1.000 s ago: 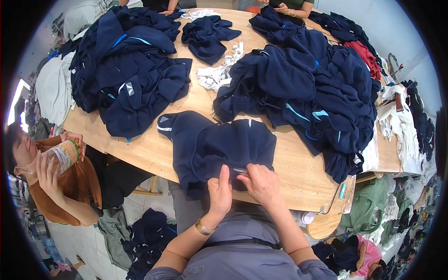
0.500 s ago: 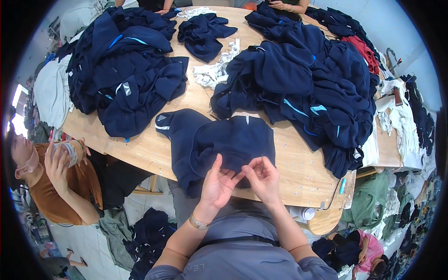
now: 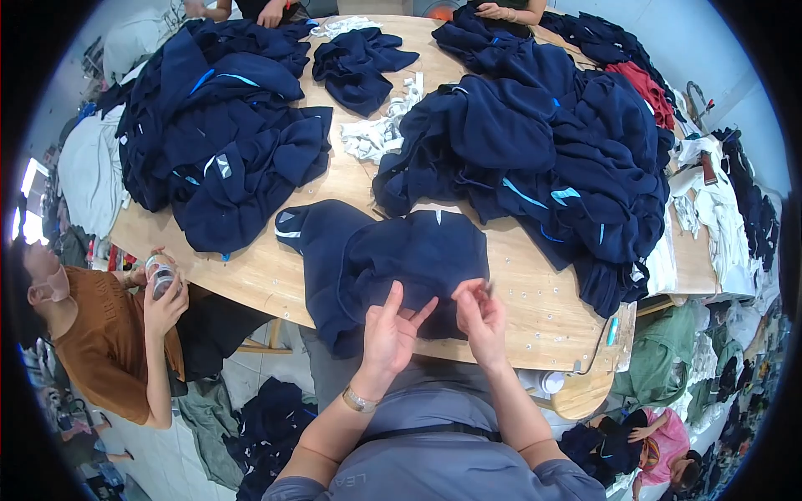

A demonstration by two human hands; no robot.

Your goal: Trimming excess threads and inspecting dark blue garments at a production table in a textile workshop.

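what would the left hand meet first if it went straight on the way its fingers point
Probably the navy garment just ahead of the left hand, though depth is hard to judge here.

Garment workshop, by look. Big wooden surface [image 3: 543, 334], navy garment piles [image 3: 535, 159], white fabric scraps [image 3: 368, 140]. Brown-shirted co-worker [image 3: 104, 342] at edge. More clothes [image 3: 271, 426] heaped on floor [image 3: 163, 451].

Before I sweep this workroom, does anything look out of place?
Perhaps: dark clothes and a green cloth lie heaped on the floor at lower left, while another dark garment lies up on the table.
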